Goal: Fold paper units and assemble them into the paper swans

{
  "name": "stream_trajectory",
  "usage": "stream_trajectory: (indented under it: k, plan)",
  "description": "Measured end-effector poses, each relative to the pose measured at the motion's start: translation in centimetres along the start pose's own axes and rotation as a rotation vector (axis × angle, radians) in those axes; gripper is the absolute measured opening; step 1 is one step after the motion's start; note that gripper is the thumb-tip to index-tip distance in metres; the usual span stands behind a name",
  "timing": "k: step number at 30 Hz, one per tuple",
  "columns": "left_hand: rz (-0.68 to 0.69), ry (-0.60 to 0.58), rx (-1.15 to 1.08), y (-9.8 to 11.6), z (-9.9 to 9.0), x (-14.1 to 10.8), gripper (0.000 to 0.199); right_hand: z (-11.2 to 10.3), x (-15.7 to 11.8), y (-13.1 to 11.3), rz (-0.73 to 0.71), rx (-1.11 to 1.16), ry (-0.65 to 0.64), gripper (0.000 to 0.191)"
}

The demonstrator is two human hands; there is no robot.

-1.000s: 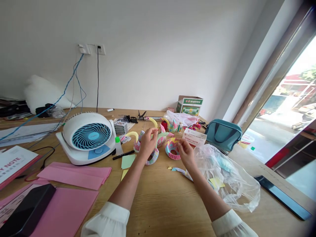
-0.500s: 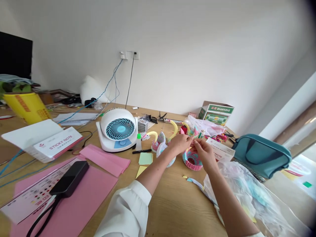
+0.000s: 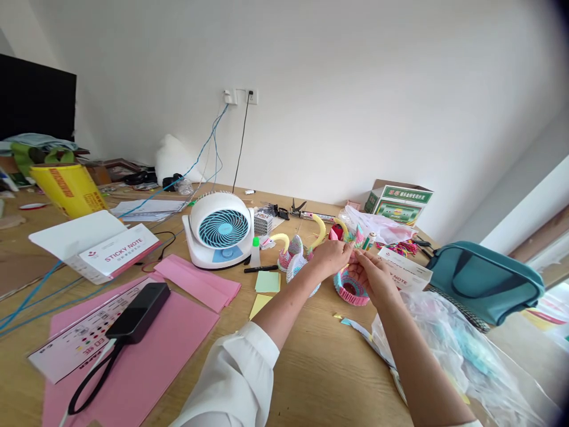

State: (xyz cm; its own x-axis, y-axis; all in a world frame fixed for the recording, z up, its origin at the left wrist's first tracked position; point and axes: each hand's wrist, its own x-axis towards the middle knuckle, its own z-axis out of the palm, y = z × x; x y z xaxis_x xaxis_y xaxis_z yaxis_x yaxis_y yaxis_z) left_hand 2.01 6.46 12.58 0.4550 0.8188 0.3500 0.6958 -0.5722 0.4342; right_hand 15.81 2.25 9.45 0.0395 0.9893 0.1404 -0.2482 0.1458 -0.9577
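Note:
Fingertips of my left hand point(image 3: 333, 256) and my right hand point(image 3: 372, 270) meet in a pinch over the wooden desk. Whatever is between them is too small or hidden to make out. Right below and behind them stands a round pink-and-blue basket of folded paper pieces point(image 3: 351, 293), partly covered by my right hand. Beside my left wrist are folded-paper swans, one with a yellow curved neck point(image 3: 281, 238) and a body with pale raised wings point(image 3: 297, 270). Another yellow neck point(image 3: 318, 231) rises behind my left hand.
A white fan point(image 3: 222, 228), a glue bottle point(image 3: 255, 254), a black pen point(image 3: 261, 268) and sticky notes point(image 3: 268, 281) lie left of my arms. Pink paper point(image 3: 178, 350) holds a black device point(image 3: 138, 312). Rightward are a plastic bag point(image 3: 448, 338), a teal bag point(image 3: 489, 279) and a sticky-note box point(image 3: 406, 270).
The view has shifted slightly left, so things sit further right in the picture. Both hands stay pinched together above the paper basket, with only small finger movement.

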Motion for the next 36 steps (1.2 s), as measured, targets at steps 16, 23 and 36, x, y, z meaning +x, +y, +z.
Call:
stream_trajectory:
  k: [16,23,36]
  plan:
    - [0.045,0.006,-0.104,-0.6,-0.6,0.8,0.049,-0.1,-0.3,0.0,-0.113,-0.122,-0.009,0.041]
    - [0.063,0.007,-0.104,-0.6,-0.4,0.9,0.043,0.8,0.7,0.9,-0.324,-0.251,-0.005,0.037]
    - [0.155,-0.054,-0.191,-1.2,-1.2,0.5,0.039,-0.6,1.5,1.4,-0.437,-0.222,-0.171,0.025]
